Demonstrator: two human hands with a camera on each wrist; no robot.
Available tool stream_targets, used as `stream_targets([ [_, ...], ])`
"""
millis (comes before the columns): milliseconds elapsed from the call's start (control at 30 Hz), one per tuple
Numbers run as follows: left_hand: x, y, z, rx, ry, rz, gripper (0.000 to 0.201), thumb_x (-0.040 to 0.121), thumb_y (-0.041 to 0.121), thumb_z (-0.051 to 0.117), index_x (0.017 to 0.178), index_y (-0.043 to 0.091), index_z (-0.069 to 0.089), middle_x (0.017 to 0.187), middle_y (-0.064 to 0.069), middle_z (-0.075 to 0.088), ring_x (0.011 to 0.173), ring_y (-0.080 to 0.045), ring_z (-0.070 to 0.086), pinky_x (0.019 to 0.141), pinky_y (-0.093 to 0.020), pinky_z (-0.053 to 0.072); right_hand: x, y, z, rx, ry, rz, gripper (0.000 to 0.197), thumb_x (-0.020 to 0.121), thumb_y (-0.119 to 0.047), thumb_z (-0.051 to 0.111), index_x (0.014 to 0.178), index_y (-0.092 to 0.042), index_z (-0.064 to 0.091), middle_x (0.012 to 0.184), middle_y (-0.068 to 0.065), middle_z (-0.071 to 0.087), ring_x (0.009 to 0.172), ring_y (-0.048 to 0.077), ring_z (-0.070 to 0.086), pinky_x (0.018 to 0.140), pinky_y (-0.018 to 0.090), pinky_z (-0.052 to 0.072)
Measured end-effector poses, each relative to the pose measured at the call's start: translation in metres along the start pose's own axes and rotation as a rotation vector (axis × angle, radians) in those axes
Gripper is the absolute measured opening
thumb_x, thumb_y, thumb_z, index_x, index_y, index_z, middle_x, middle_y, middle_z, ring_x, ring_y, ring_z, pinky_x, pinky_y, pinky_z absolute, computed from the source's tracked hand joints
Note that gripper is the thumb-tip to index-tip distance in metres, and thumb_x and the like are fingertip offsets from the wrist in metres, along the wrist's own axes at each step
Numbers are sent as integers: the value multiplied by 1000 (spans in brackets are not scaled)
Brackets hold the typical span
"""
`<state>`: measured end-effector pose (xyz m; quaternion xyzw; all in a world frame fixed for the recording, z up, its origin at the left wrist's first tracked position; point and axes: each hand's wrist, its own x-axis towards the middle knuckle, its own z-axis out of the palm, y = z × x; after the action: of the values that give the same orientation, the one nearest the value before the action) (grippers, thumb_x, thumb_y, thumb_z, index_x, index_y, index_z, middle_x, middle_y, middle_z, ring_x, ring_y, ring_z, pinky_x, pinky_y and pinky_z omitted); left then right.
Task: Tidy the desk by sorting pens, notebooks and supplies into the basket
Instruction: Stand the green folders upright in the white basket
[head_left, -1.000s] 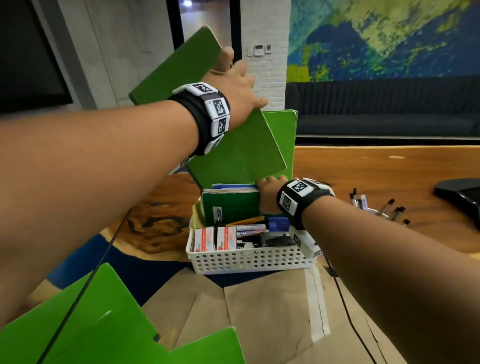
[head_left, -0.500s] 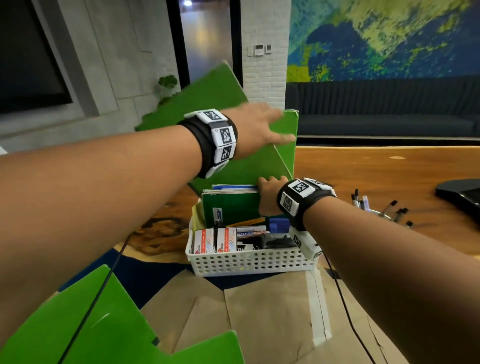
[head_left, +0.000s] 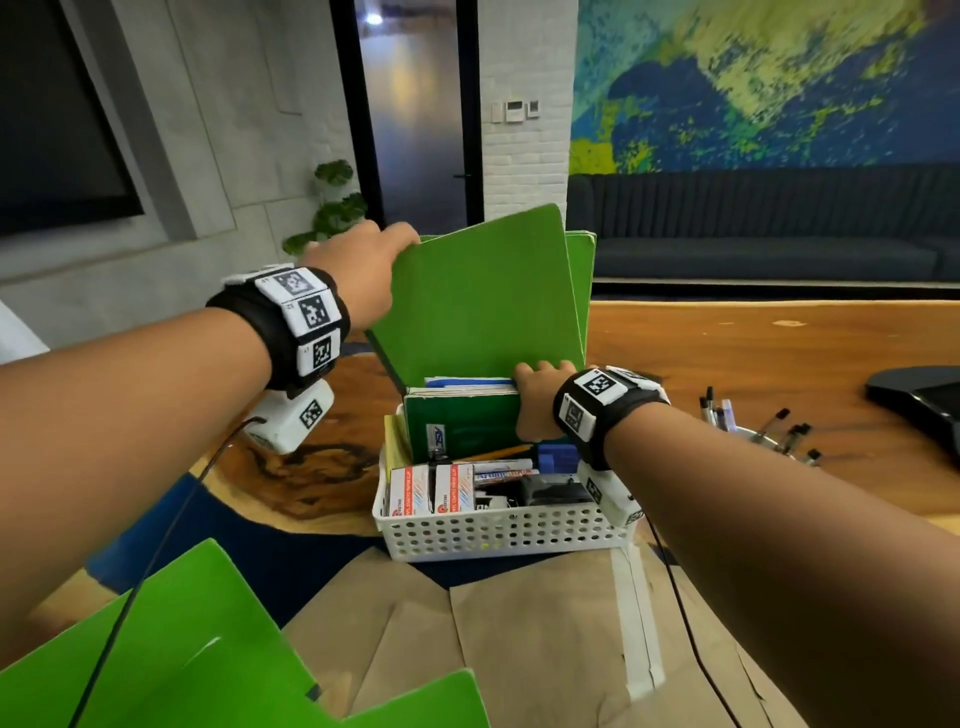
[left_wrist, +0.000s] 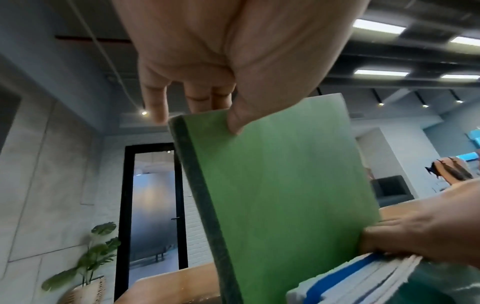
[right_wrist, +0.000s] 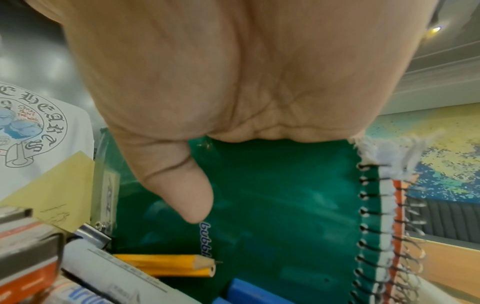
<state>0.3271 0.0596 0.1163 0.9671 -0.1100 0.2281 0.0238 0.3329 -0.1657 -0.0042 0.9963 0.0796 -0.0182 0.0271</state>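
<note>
Green notebook (head_left: 483, 301), white perforated basket (head_left: 498, 535)

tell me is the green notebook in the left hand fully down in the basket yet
Partly in: the green notebook stands tilted behind the spiral notebooks.

Office lounge or meeting room. Evidence: long wooden counter (head_left: 753, 358); dark upholstered bench sofa (head_left: 769, 223) along wall; large abstract blue-yellow mural (head_left: 779, 78); dark wall screen (head_left: 57, 114); glass door (head_left: 410, 114); potted plant (head_left: 332, 208); exposed ceiling with strip lights (left_wrist: 379, 26).
</note>
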Motion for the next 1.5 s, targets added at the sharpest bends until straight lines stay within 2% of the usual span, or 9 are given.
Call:
stream_targets([
  [300,33,31,2,-100,67,118,77,89,-9,39,141,49,47,105,-6,42,87,-31,54,69,-38,44,3,1,1,-2,-8,1,61,65,-29,62,122,-20,44,120,8,52,118,36,48,97,53,44],
  [400,43,32,27,31,-63,97,85,86,-7,42,150,47,30,138,-11,43,121,-37,50,93,-41,47,4,1,2,-12,0,4,63,67,-29,65,126,-21,44,120,8,53,117,36,49,94,54,43],
  [467,48,29,37,117,-153,45,90,88,-5,43,155,45,12,161,-10,23,147,-43,18,116,-50,29,3,1,3,-19,2,8,65,67,-30,66,127,-21,44,120,8,54,116,35,49,95,55,43],
  [667,25,37,43,185,-79,-3,98,91,21,63,156,36,-8,165,-1,-17,151,-39,-13,116,-69,3,6,0,1,-21,-15,-6,71,63,-31,68,128,-20,44,120,10,54,112,37,50,97,52,49],
  [867,-68,67,35,-135,142,168,54,82,38,73,129,29,50,132,-6,42,123,-29,41,105,-43,36,5,-2,-2,-33,-8,-12,71,61,-32,67,128,-21,44,122,12,54,114,39,53,98,49,48],
  [1000,-141,76,28,-257,-411,230,29,81,39,75,100,30,55,85,11,60,80,-14,60,70,-32,48,3,-5,-2,-55,14,-13,72,63,-32,73,128,-17,45,123,14,56,112,40,57,99,48,49],
  [1133,-199,61,41,85,-1006,307,45,66,58,80,95,31,60,84,13,63,75,-6,57,68,-28,49,0,-5,-5,-53,1,-13,71,68,-29,77,130,-14,44,123,16,55,109,40,58,91,46,52],
  [1300,-235,18,50,216,-1243,359,66,51,65,86,104,37,56,101,18,57,93,-8,56,83,-33,51,0,-5,-2,-60,22,10,73,69,-27,77,133,-13,44,124,19,55,111,40,57,83,43,47],
  [1500,-250,-7,63,103,-1161,384,72,41,72,80,96,44,42,106,19,42,103,-11,44,89,-42,46,-5,-6,-6,-43,5,36,76,69,-26,77,136,-14,42,128,18,52,115,40,54,89,45,47],
])
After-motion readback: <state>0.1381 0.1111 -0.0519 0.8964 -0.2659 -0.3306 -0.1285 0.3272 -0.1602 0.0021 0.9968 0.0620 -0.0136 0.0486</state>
